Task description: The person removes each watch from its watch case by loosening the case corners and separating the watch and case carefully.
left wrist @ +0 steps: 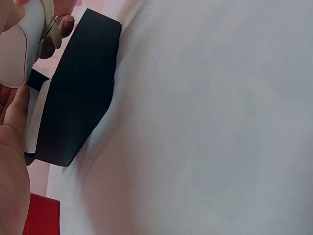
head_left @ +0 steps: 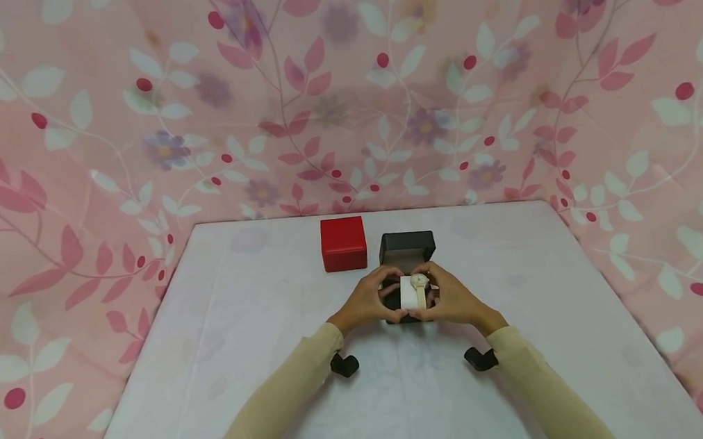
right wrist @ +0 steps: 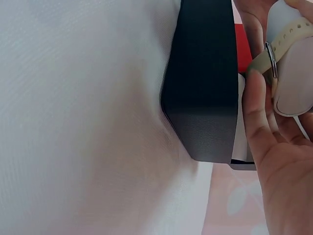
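A wristwatch (head_left: 419,281) with a pale cream strap (right wrist: 286,44) is wrapped around a white watch cushion (head_left: 408,295). My left hand (head_left: 369,301) grips the cushion from the left, thumb and fingers curved about it. From the right, my right hand (head_left: 455,299) holds the same cushion, its thumb right by the strap in the right wrist view. Beneath and behind them stands a black watch box (head_left: 406,241), its lid raised. Both hands partly hide the box's base. The strap's metal buckle (right wrist: 271,59) faces my side.
A closed red box (head_left: 343,244) stands at the back, left of the black one. White cloth covers the table (head_left: 257,290), and pink floral fabric (head_left: 348,108) hangs behind it and at both sides. Dark wrist-worn pieces (head_left: 345,365) hang below both cuffs.
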Tool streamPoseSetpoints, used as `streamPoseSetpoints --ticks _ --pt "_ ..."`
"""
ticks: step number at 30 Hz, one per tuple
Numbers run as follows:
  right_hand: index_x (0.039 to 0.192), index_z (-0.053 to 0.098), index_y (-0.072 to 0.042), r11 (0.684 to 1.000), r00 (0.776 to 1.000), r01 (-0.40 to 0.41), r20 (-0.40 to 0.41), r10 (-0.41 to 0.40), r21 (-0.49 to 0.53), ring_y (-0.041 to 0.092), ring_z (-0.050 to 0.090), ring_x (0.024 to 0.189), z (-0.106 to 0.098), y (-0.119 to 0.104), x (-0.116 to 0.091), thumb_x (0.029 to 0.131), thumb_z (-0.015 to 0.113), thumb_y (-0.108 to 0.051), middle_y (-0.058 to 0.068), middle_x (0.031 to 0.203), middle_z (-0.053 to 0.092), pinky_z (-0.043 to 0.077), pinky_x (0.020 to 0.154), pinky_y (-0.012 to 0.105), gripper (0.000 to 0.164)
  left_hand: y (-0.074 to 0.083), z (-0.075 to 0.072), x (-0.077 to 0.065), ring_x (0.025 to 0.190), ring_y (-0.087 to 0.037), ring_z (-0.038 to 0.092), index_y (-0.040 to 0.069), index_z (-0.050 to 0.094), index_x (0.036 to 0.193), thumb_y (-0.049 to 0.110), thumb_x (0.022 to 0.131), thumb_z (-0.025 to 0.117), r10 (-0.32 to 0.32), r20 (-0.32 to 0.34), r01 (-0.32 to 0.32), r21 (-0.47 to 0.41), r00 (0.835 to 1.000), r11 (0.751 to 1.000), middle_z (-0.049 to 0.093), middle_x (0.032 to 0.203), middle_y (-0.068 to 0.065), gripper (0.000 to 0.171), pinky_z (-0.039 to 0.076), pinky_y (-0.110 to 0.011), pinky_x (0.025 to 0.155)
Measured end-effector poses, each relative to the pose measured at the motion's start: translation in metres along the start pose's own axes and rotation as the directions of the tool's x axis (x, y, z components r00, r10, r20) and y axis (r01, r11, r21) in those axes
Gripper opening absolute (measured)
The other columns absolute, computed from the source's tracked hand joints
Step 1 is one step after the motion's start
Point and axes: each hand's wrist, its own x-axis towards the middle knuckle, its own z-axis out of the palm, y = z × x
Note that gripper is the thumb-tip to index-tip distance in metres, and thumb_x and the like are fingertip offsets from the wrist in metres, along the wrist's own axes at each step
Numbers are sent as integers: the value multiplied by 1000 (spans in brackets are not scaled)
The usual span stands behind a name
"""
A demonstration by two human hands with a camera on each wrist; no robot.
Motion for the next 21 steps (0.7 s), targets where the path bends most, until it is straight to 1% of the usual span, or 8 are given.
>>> streamPoseSetpoints --ticks 5,7,8,12,15,18,21 --pt "132 41 -9 1000 999 25 20 -25 0 24 57 98 -1 1 1 74 85 -13 6 122 50 55 68 40 73 21 -3 0 123 -33 49 -10 46 125 -8 68 80 4 0 -4 -62 1000 998 48 124 -21 66 47 -47 96" --pt "133 41 -10 1000 999 26 25 -26 -7 24 57 97 -1 0 1 74 84 -10 6 122 50 55 67 41 72 24 -4 0 122 -36 49 -11 46 125 -9 68 80 3 -4 -3 -75 1000 997 47 124 -23 66 46 -49 96" --pt "133 41 -10 1000 999 26 25 -25 -16 25 56 95 -1 0 1 75 84 -10 5 121 51 54 66 41 72 24 -4 0 122 -35 49 -11 46 125 -9 68 80 4 -6 -4 -67 1000 998 48 124 -22 66 47 -48 96" --pt "134 43 -8 999 1000 20 17 -19 -27 31 56 91 -2 -5 0 74 85 -9 8 118 52 53 62 41 73 9 -3 0 122 -25 50 -2 48 125 -7 67 82 -2 -14 1 -28 1000 1000 49 123 -13 68 48 -41 95" --pt "133 44 -2 1000 1000 21 21 -21 6 35 56 89 -4 -18 -2 73 86 -7 11 116 52 54 62 43 73 -5 -1 0 121 -18 51 4 48 126 -4 66 84 -11 -14 11 -3 1000 1000 49 124 -7 70 49 -35 95" --pt "132 44 2 999 999 10 34 -12 45 34 58 92 -6 -30 -3 73 86 -6 13 117 52 56 68 45 73 -10 0 0 121 -18 51 4 49 127 -3 66 85 -6 -19 6 5 1000 1000 49 125 -7 71 49 -34 94" --pt "133 42 4 998 999 -5 39 2 63 29 59 98 -7 -36 -2 73 86 -6 14 120 51 56 74 46 74 -8 0 0 121 -23 51 -1 48 127 -3 66 85 19 -30 -18 9 999 1000 49 126 -12 72 49 -38 94"
